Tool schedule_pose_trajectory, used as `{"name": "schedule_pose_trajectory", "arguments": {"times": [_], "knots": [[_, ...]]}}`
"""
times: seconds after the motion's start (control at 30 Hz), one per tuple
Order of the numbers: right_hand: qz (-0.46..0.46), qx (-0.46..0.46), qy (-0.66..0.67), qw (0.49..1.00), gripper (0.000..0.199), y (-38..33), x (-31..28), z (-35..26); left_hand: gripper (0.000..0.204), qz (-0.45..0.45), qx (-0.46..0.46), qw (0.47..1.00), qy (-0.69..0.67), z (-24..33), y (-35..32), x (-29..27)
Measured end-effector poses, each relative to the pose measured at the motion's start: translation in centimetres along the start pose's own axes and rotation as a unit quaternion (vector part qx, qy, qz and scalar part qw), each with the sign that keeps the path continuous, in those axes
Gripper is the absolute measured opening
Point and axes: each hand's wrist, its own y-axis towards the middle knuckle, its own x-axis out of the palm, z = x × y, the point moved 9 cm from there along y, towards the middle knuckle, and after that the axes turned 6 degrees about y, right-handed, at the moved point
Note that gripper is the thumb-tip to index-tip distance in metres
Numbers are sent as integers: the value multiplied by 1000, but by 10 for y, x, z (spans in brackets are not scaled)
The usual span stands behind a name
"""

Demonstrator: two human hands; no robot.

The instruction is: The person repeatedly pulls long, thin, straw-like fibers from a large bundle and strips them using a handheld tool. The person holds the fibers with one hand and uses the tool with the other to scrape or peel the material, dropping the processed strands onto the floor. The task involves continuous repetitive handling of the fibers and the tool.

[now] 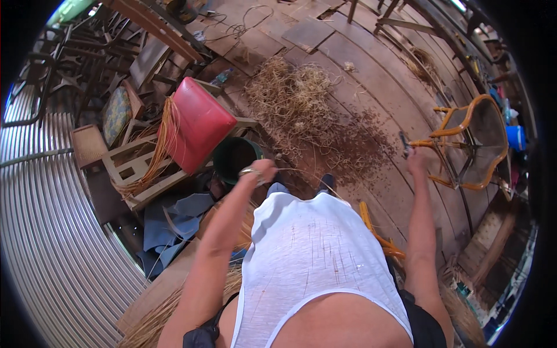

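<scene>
My left hand (265, 169), with a band at its wrist, is closed beside the rim of a dark green bucket (260, 152). A thin pale cane strand (307, 173) runs from its fingers across my front toward the right. Out to the right, my right hand (415, 160) is closed around a small dark tool (404, 141); its exact kind is too small to make out. Beyond that hand stands a chair with a glossy orange-brown cane frame (498, 156). Between my hands, on the floor ahead, lies a tangled heap of cane shavings (296, 93).
A red cushion (200, 124) leans at the left on a pale wooden frame (145, 197), with orange strands (165, 139) hanging over it. Blue cloth (174, 226) lies below. Corrugated metal (58, 232) borders the far left. Dark chair frames (69, 58) are stacked behind.
</scene>
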Motion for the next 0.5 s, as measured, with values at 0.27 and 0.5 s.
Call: {"name": "schedule_pose_trajectory", "arguments": {"times": [0.27, 0.5], "knots": [[-160, -24, 348, 923, 28, -144, 37, -143, 22, -80, 257, 919, -289, 236, 4, 18], [-107, 5, 302, 947, 28, -122, 13, -68, 22, -154, 237, 932, -226, 157, -11, -21]]}}
